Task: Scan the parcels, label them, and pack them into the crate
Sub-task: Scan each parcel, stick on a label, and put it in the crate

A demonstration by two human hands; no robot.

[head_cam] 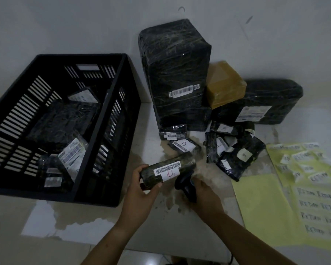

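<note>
Fingers (pixel 142 169) of the left hand (pixel 139 190) curl round a black-wrapped parcel (pixel 168 170), barcode label up, over the surface (pixel 166 217). The right hand (pixel 204 197) grips a handheld scanner (pixel 185 186) just beside it. The slatted black crate (pixel 103 119) stands left, holding parcels. Lettered packets (pixel 183 146), a tall wrapped box (pixel 176 64) and yellow label sheets (pixel 256 207) crowd beyond and right.
</note>
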